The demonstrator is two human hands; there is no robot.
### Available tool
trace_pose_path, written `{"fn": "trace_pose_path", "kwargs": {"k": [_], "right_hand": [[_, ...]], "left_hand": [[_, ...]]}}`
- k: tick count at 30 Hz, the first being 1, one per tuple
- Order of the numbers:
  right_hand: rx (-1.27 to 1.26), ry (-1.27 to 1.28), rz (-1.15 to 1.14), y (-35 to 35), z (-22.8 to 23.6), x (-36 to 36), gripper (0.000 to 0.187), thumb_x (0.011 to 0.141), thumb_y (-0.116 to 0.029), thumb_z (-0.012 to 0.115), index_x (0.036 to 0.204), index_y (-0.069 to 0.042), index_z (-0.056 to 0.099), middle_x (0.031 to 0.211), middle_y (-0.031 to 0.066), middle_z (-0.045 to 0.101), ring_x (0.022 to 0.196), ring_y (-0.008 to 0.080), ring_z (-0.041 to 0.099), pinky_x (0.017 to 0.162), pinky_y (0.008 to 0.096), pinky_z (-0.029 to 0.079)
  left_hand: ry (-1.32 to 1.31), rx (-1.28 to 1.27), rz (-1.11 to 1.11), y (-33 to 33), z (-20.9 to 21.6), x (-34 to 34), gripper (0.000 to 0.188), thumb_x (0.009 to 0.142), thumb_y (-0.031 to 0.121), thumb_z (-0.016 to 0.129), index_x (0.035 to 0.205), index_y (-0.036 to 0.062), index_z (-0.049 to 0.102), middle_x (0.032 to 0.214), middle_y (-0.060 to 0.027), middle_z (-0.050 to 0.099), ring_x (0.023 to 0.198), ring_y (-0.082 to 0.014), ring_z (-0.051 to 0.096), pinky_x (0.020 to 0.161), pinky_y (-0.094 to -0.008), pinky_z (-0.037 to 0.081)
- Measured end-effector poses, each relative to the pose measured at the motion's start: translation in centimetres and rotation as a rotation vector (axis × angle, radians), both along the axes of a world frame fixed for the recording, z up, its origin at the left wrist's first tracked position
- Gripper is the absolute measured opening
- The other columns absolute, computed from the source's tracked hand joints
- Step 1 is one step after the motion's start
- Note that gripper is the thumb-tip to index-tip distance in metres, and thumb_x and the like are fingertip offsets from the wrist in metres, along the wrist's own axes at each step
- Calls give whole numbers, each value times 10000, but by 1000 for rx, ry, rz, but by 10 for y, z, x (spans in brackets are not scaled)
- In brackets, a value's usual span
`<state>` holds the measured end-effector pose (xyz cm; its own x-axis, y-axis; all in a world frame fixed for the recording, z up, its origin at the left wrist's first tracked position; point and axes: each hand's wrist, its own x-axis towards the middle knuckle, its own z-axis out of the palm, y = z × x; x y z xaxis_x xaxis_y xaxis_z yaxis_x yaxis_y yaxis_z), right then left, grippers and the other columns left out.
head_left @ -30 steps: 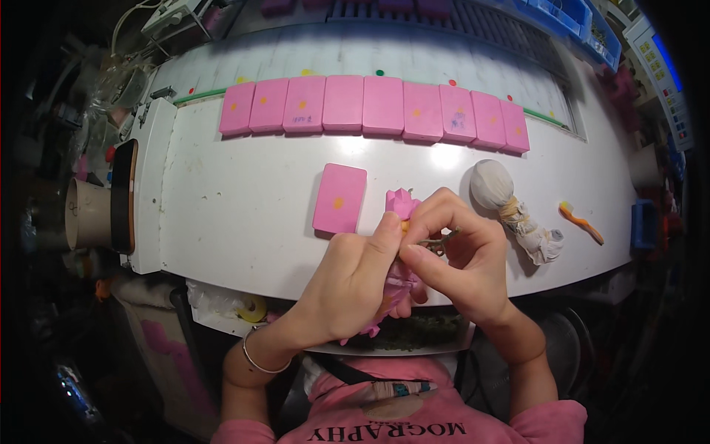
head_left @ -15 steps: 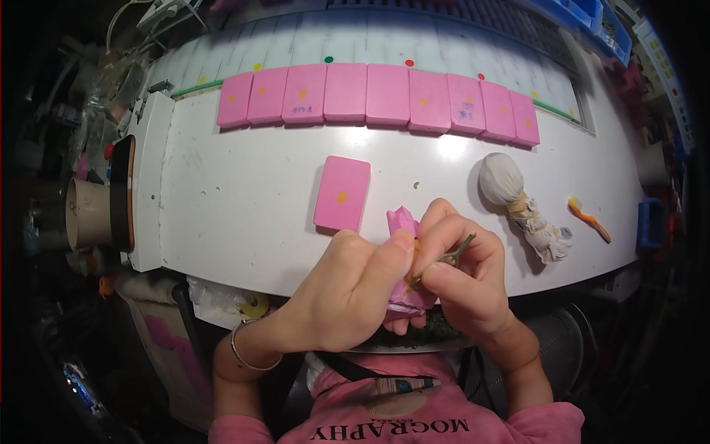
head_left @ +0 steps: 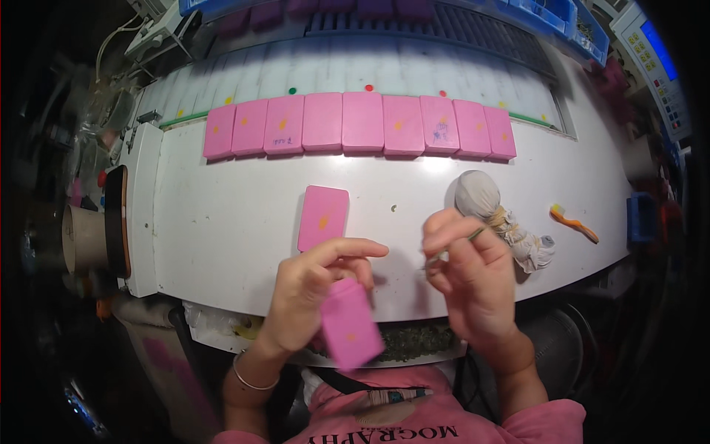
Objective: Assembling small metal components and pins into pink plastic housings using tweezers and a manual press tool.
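My left hand (head_left: 302, 292) holds a pink rubber mould block (head_left: 351, 329) with a yellow mark, tilted and smeared by motion below the palm. Its index finger stretches out to the right. My right hand (head_left: 477, 277), apart from the left, pinches a thin dark green piece (head_left: 473, 235) between thumb and fingers. What kind of piece it is cannot be made out. Just beyond my left hand, another pink mould block (head_left: 324, 216) lies flat on the white table. A tied white cloth pouch (head_left: 477, 194) lies behind my right hand.
A row of several pink mould blocks (head_left: 323, 122) spans the back of the white table (head_left: 222, 237). An orange brush (head_left: 575, 223) lies at the right. Before my body is a tray of green bits (head_left: 418, 342). A keypad panel (head_left: 651, 66) stands far right.
My hands have moved apart. The pink mould, bent between both hands before, now hangs flat in my left hand, lower down. The green piece has moved away in my right hand.
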<state>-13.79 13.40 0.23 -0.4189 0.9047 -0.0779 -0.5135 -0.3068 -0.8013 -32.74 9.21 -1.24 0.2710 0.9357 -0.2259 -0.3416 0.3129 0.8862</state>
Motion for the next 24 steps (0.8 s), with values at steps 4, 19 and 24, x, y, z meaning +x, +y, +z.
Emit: {"fn": "trace_pose_path", "kwargs": {"k": [4,19,24], "right_hand": [[32,-180,-25,-11,-1,-14,220,927,-123,492,1053,3,622,981,34,503,769,69,489,657,201,400],[812,-894,-141,-20,14,15,245,701,53,687,941,27,644,698,107,605,554,186,565,502,253,450],[1143,-956,-266,-26,5,13,243,681,38,697,915,30,631,655,92,577,516,202,543,455,278,428]], "left_hand": [[241,273,204,-5,9,35,246,767,-27,657,1001,-48,585,877,-62,561,847,-119,574,753,-238,467],[298,272,194,-11,21,26,166,799,-26,622,961,-50,600,905,-78,576,855,-121,580,772,-241,469],[194,255,169,-16,10,32,162,797,-25,622,952,-58,593,930,-68,557,879,-119,564,781,-247,468]]}}
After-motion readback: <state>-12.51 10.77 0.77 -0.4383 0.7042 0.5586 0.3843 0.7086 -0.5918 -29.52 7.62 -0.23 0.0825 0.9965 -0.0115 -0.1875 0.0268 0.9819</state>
